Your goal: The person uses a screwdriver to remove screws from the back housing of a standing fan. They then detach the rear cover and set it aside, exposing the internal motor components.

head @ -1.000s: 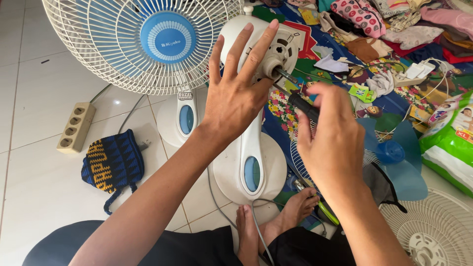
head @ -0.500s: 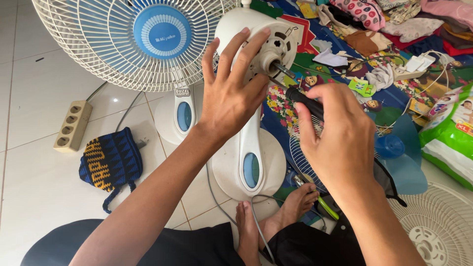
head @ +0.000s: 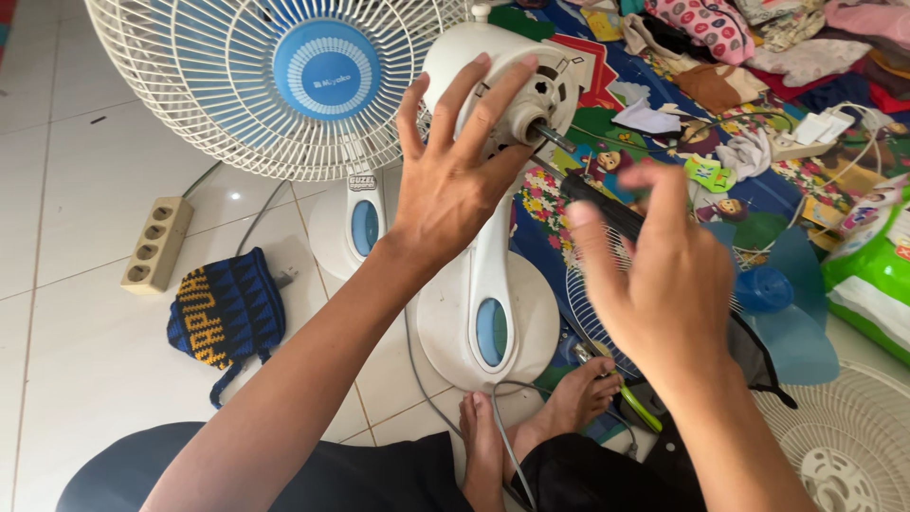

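Soft, even daylight lit the scene brightly, with pale glare on the white floor tiles (head: pixel 85 313) toward their left edge. Shadows stayed faint. The right hand (head: pixel 664 284) was motion-blurred, the left hand (head: pixel 450 185) sharper. Straight lines bowed slightly near the corners.

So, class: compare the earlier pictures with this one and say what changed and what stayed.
The right hand has loosened, its fingers spread and blurred around the dark tool near the shaft. The left hand stays spread on the motor housing; both fans keep their places.
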